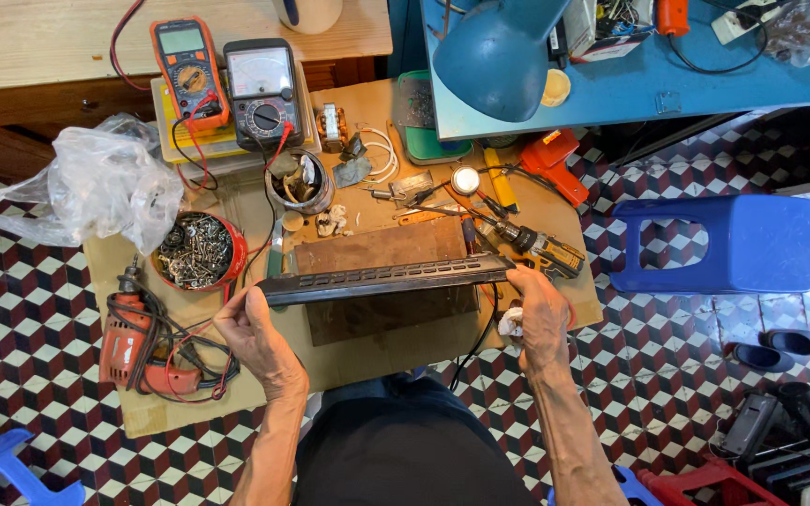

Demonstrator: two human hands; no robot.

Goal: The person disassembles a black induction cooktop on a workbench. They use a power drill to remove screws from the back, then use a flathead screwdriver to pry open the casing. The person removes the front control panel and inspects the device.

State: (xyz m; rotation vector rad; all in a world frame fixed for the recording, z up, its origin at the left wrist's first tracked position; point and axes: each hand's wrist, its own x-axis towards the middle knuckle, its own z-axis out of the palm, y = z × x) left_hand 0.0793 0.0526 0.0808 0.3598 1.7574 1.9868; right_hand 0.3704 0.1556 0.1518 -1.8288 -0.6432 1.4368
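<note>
Left hand and right hand clamp opposite ends of a long, dark, slotted metal panel, apparently inspecting it; turning it needs steady, matched grips.

A long slotted panel lies across the middle of the frame, over a board on the low table. The left hand holds its left end, the right hand its right end. Left of it sits a tin of screws, with a drill at lower left. Two meters lie at upper centre-left, a stool at right.
</note>
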